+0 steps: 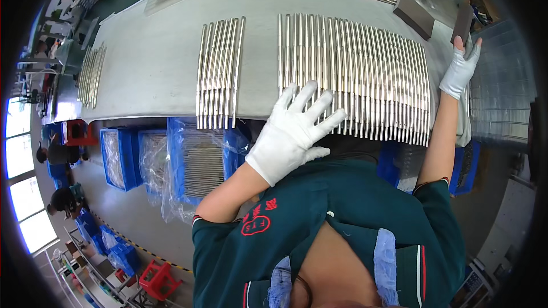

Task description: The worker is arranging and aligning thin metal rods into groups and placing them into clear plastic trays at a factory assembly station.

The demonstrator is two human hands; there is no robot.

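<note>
1. Your left hand [294, 134], in a white glove, has its fingers spread over the near-left corner of the wide row [354, 74] of metal rods. It pinches nothing; whether it presses on the rods, you cannot tell from here. The spread suits steadying or evening several rods at once.
2. Your right hand [460, 71], gloved but with bare fingertips showing, is beyond the wide row's right end, at a brown block [462, 21]. Thumb and fingers are apart; whether they grip the block is unclear.
3. The wide row lies on the table [148, 57] before you, rods side by side, near ends overhanging the edge, probably for easy reach.
4. A second block [414, 16] sits behind the row's right end.
5. Left of the row, across a gap, is a narrow row [219, 74], perhaps kept apart as a separate batch.
6. Below and left of the wide row, a blue crate [174, 154] holds more rods.
</note>
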